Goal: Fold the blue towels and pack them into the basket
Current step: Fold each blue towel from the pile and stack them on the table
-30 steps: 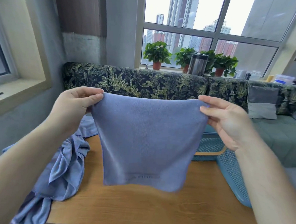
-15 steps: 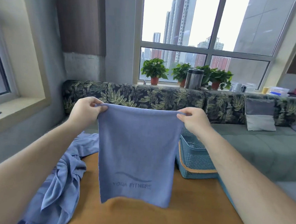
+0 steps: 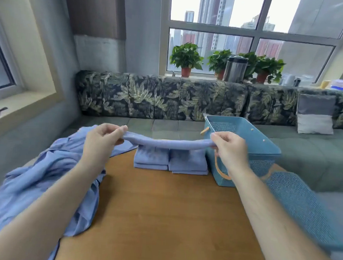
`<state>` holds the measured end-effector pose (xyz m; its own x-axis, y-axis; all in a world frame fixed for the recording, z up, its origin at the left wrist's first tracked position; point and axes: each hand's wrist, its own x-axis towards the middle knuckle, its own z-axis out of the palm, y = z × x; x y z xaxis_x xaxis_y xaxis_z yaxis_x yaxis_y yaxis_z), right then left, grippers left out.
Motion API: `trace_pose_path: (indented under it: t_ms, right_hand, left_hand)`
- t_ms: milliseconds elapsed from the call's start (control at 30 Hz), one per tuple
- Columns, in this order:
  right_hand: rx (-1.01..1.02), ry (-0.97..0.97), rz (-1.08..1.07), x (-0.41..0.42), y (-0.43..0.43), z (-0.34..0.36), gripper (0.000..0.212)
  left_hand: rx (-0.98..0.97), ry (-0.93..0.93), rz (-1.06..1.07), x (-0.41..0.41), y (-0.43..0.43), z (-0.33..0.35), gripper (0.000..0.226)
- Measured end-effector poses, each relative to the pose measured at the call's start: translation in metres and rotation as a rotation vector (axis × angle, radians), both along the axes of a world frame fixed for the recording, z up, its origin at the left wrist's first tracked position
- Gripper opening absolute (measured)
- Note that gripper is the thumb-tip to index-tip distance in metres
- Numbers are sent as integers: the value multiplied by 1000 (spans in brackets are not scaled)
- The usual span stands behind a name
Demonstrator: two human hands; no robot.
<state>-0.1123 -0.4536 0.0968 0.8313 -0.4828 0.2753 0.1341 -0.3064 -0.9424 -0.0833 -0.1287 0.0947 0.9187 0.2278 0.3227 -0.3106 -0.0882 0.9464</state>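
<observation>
Both hands hold one blue towel [image 3: 168, 143] stretched level above the far part of the wooden table [image 3: 161, 209]. My left hand [image 3: 102, 140] pinches its left end and my right hand [image 3: 228, 148] pinches its right end. Only the towel's near edge shows as a thin band. Beneath it, two stacks of folded blue towels [image 3: 170, 162] sit side by side on the table. A teal perforated basket [image 3: 244, 132] with tan handles stands just right of the stacks. A heap of unfolded blue towels [image 3: 43, 178] drapes over the table's left edge.
A teal perforated lid [image 3: 306, 206] lies at the table's right edge, near my right forearm. Behind the table runs a sofa with a leaf-patterned back [image 3: 158, 97] and a grey cushion [image 3: 315, 113]. Potted plants [image 3: 186, 58] and a metal flask [image 3: 235, 68] stand on the windowsill.
The towel hung upright from both hands before; now it is swung forward and held flat over the folded stacks. The view has tipped down and shows the table, stacks and basket.
</observation>
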Motion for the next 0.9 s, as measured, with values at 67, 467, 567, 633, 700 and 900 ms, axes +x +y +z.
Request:
trace_pose_path:
  t_ms: [67,467,567,633,700,900]
  right_hand:
    - [-24,87,-32,-11,5,-62,10]
    - [-697,443,-179,-77,24,-224,14]
    - [-874,275,-113,-69,37,-222,25]
    - [-941,182,55,-53,53,-219,37]
    - [-984,259,254,-37,69,-219,48]
    - [-1026,572,410,-28,80,-237,59]
  left_hand:
    - [7,111,45,-13,-2,-63,13]
    - [794,220,142,-62,-1,-233,15]
    - [1002,58,196,-57,-10,-231,17]
    - [1064,-47,111,-45,-27,-223,18]
    - [1108,-31,-32,-28,-46,-221,31]
    - [1294,204,-221,-19,-56,-242,81]
